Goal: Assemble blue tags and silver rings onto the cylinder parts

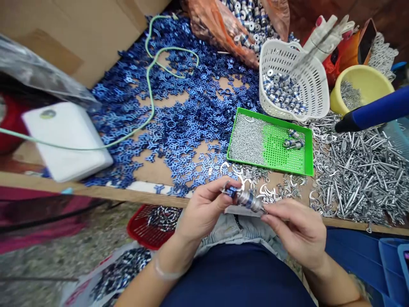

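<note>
Between my hands, just over the table's front edge, is a silver metal cylinder with a blue band [250,200], lying sideways. My left hand [204,207] pinches its left end, where a small blue piece [230,191] with a thin metal hook shows. The fingers of my right hand [297,226] are closed on the right end; whether they hold a small part there is hidden. Behind the hands stands a green tray [271,167] with tiny silver pieces on its left side and a few similar banded cylinders [294,140] on its right.
Blue three-armed pieces [179,128] cover the table's left and middle. Silver pins [361,170] are heaped at right, below a blue pen-shaped tool [377,111]. A white basket [315,81] and an orange bag [207,25] hold more cylinders. A green cord [150,85] crosses at left.
</note>
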### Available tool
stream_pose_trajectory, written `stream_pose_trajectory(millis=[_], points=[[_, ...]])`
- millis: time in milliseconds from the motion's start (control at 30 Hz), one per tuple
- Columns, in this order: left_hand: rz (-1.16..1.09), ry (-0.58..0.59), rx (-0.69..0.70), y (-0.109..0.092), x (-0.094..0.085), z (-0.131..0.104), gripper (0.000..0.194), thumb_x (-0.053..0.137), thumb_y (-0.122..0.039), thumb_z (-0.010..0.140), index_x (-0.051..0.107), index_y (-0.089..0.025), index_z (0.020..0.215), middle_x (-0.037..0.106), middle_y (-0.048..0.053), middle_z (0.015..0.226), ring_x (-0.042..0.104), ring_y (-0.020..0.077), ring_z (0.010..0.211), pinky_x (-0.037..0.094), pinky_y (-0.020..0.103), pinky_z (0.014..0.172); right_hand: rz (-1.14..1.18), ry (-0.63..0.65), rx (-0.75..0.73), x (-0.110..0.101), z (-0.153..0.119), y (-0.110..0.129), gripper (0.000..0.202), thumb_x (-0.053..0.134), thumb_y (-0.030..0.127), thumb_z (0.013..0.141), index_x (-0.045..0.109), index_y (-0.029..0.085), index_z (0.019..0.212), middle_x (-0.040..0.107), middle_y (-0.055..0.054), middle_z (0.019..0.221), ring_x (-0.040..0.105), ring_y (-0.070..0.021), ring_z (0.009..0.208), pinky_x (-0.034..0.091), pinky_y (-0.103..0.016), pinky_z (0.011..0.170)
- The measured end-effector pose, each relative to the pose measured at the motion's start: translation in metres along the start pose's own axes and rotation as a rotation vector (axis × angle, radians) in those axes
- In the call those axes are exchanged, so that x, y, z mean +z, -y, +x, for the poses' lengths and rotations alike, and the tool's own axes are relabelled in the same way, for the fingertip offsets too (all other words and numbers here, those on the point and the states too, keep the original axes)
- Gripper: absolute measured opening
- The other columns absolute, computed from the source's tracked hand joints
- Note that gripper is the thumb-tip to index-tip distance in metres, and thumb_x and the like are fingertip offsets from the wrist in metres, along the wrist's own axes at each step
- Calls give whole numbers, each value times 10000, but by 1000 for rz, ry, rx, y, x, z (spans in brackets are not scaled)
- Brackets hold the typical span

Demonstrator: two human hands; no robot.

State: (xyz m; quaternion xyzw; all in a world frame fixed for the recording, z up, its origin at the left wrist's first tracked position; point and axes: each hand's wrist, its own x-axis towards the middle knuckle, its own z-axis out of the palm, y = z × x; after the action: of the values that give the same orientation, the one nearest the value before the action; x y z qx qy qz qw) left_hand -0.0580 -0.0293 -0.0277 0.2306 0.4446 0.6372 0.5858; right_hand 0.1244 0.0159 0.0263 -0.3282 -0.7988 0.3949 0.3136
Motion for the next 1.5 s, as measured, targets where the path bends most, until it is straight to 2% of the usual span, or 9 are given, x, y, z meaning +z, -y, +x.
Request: stream_pose_trajectory(millis=[233,433,533,867,1067,1167,1233,1367,1500], points=[[188,69,188,-5,-7,-5,233,664,-375,759,711,-215,921,627,74,850,563,169,777,476,273,645,2,28,29,3,3,4,321,643,66,734,666,248,998,676,-5,670,598,-127,573,492,-260,528],[375,290,363,-25,-11,0,213,671,-200,758,705,-219,968,664,78,798,601,162,717,517,271,648,534,67,636,9,0,4,84,733,251,676,710,201,739,679,-8,550,626,-132,468,515,-218,440],[457,349,385,-32,-14,1,262,660,-151,758,692,-237,1003,661,64,782,608,150,700,520,242,623,713,-9,743,17,-5,1,111,761,250,638,699,194,710,684,-3,542,639,-128,473,539,-208,475],[616,448,328,-52,-15,-8,298,538,-213,853,630,-281,1128,642,87,983,609,210,916,501,311,798,854,-124,647,33,-11,-15,101,754,209,659,682,217,730,699,9,594,649,-117,519,535,-200,519],[-35,428,111,-22,-2,-4,123,622,-308,789,684,-269,888,666,75,964,620,239,925,509,381,776,655,-203,488,46,-16,-12,123,757,219,655,656,225,724,695,10,660,651,-125,581,535,-217,550],[-395,391,-22,-6,17,-4,169,584,-400,765,578,-232,750,599,19,643,609,189,632,509,378,658,600,-189,334,54,-17,-15,119,683,227,745,566,227,759,683,18,664,661,-144,725,541,-280,702],[-440,366,-26,-2,27,-6,198,546,-406,761,508,-217,713,480,-25,521,496,132,475,480,336,587,468,-159,208,56,-17,-18,132,637,205,785,508,230,775,655,30,643,648,-141,764,519,-290,745],[-101,318,189,-7,30,-12,152,506,-345,809,503,-203,754,452,-17,545,444,127,506,418,275,524,50,-143,10,44,-16,-19,214,669,156,739,512,233,863,595,17,726,575,-134,714,477,-275,671],[489,205,633,-9,23,-13,88,499,-177,779,526,-185,862,532,13,639,509,134,550,427,259,517,-7,-23,-44,26,-13,-4,508,595,201,763,416,207,1238,545,-94,1097,497,-223,1033,431,-410,885]])
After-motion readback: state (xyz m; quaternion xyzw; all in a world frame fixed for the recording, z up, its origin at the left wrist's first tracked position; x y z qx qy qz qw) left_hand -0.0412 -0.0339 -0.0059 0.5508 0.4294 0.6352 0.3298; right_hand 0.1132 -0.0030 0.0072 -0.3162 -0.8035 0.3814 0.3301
